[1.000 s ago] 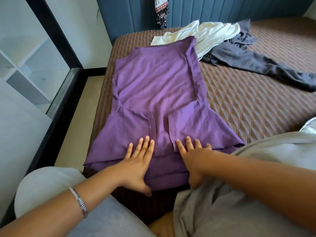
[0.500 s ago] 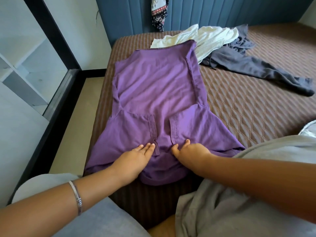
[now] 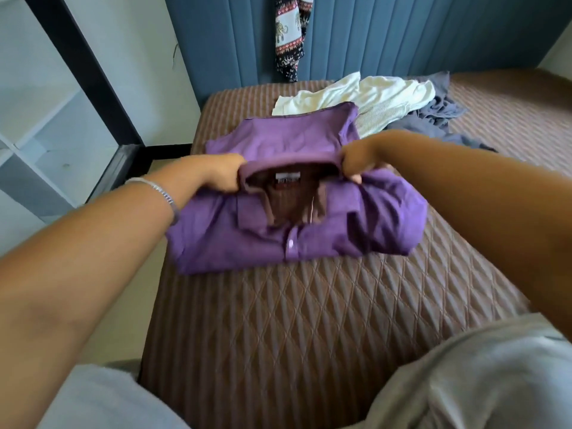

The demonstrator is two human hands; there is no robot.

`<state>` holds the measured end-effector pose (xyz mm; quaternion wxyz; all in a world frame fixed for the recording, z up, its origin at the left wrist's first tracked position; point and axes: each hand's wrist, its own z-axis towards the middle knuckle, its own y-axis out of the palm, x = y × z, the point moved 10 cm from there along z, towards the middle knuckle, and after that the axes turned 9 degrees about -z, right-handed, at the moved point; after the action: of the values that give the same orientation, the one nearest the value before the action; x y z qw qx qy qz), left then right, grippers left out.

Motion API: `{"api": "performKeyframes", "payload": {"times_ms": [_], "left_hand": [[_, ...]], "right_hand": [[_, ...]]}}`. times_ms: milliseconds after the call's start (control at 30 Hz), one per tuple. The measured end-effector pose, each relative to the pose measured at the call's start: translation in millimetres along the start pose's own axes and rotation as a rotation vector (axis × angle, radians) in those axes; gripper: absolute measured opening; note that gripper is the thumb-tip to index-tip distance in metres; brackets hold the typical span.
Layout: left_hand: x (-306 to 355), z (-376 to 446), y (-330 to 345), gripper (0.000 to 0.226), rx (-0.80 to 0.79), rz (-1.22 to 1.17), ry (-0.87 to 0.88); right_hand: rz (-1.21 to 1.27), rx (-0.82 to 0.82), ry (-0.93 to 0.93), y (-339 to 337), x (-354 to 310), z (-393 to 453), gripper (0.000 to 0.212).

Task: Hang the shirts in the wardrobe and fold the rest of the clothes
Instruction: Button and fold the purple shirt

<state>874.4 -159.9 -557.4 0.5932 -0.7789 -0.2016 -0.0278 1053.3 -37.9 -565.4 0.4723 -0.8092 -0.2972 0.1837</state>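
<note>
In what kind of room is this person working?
Probably a bedroom: a quilted bed with a padded headboard, clothes such as a purple shirt on it, and white shelves alongside.

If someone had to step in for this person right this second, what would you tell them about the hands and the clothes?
Left hand and right hand each grip an end of the purple shirt's collar, carrying the collar end over the lower half.
The purple shirt lies mid-bed, sleeves already folded in, front and buttons facing up.
Behind it lie a white garment and a grey garment, both unfolded, on the bed.
A patterned cloth hangs at the headboard.
Left: finish this fold, then handle the other clothes.
</note>
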Motion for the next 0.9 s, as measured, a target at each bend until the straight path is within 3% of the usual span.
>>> {"api": "performKeyframes", "payload": {"times_ms": [100,167,267,367,433,500,633,900], "left_hand": [[-12,23,-49,0.066,0.484,-0.022,-0.046],[-10,22,-36,0.075,0.555,-0.049,-0.033],[-4,21,33,0.084,0.309,-0.066,0.036],[-18,6,120,0.109,-0.098,0.019,-0.058],[-28,-6,156,0.114,-0.257,0.093,-0.135],[-26,-7,160,0.113,-0.231,0.074,-0.155],[-17,-10,148,0.1,-0.136,0.167,-0.105],[15,-83,179,0.095,-0.304,0.204,-0.132]], "right_hand": [[-0.071,0.433,0.101,-58,15,21,0.03],[-0.099,0.536,0.169,-50,17,21,0.04],[-0.159,0.329,0.025,14,-10,31,0.059],[-0.198,0.115,-0.052,89,-30,23,0.08],[-0.286,0.043,-0.058,131,-38,14,0.101],[-0.349,0.11,-0.042,141,-39,10,0.101],[-0.375,0.265,-0.012,132,-27,11,0.057],[-0.485,0.032,-0.032,182,-11,-57,0.062]]}}
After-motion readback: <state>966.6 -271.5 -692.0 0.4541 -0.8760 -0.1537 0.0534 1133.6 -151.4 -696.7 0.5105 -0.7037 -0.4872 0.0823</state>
